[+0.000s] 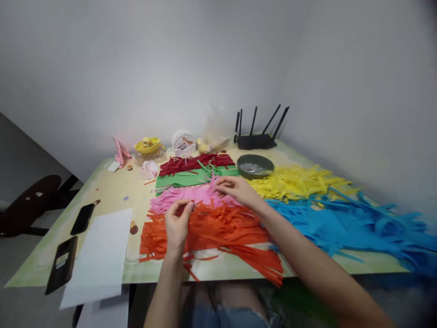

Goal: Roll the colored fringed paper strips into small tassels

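Piles of cut paper strips cover the table (109, 191): red strips (194, 162) at the back, then green strips (191, 177), pink strips (191, 194), and orange strips (218, 230) nearest me. Yellow strips (297, 182) and blue strips (348, 223) lie to the right. My left hand (177, 223) hovers over the orange pile with thumb and fingers pinched, seemingly on a strip at the pink pile's edge. My right hand (235, 189) rests on the right end of the pink pile, fingers curled onto its strips.
A green bowl (255, 166) sits behind the yellow strips, a black router (256, 139) beyond it. A yellow dish (147, 146), a white tub (183, 142) and a plastic bag (213, 134) line the back. Two phones (82, 218) (62, 264) and white paper (99, 255) lie at left.
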Motion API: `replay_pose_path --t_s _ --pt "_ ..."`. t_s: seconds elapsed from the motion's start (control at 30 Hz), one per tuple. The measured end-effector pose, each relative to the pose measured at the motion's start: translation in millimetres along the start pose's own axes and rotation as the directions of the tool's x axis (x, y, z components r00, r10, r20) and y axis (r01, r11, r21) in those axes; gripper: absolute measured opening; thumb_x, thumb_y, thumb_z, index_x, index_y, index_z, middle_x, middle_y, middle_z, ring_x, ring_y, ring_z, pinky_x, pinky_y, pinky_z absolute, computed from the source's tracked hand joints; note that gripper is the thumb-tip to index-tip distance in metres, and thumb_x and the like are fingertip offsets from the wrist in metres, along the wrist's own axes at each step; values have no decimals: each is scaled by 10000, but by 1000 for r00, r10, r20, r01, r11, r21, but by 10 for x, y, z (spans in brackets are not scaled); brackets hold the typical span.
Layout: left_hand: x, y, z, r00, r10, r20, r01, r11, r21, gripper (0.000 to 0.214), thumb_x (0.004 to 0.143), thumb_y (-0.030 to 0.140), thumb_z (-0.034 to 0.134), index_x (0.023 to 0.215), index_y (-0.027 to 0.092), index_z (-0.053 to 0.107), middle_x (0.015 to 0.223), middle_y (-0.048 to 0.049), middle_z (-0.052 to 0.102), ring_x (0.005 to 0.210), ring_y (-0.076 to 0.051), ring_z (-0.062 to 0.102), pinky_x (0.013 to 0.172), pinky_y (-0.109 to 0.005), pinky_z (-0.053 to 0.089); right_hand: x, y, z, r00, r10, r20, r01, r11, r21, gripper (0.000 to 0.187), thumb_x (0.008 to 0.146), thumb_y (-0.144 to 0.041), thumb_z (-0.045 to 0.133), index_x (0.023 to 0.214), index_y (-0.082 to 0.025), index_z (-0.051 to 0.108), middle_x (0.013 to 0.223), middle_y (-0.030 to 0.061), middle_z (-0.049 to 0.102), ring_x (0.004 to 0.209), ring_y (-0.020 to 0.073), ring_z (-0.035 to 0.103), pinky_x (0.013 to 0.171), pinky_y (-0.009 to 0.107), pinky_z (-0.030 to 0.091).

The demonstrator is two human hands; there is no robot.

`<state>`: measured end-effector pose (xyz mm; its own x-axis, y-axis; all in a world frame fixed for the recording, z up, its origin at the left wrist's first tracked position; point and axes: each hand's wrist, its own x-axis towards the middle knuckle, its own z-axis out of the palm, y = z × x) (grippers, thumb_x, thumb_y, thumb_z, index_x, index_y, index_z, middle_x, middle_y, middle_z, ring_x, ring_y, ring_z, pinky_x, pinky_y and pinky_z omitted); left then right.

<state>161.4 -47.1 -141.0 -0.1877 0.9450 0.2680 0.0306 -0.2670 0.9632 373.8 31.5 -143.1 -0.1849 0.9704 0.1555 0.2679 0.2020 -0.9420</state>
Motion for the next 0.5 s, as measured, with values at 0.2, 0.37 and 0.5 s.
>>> replay_pose_path --t_s 0.2,0.37,0.5 --pt "-336 -84 -410 995 -61 -76 64 997 32 214 721 355 734 767 151 690 688 -21 677 677 -146 629 684 -239 510 557 429 -1074 907 137 -399 -276 908 -315 211 876 -292 596 935 -94 640 880 100 711 760 163 671 726 299 537" --pt "-488 -182 -498 983 -146 -113 150 989 21 269 673 390 772 772 150 700 727 -39 697 703 -164 649 683 -236 525 744 720 -1535 870 178 -459 -426 740 -521 252 909 -312 580 1084 -133 613 1089 73 635 943 179 627 822 383 532" --pt "-519 -202 -446 979 -171 -112 176 984 40 278 674 407 767 761 153 697 710 -34 693 707 -165 649 685 -228 528 878 929 -1598 890 189 -416 -431 649 -627 286 913 -321 572 1135 -144 593 1143 81 615 987 195 614 845 404 524"
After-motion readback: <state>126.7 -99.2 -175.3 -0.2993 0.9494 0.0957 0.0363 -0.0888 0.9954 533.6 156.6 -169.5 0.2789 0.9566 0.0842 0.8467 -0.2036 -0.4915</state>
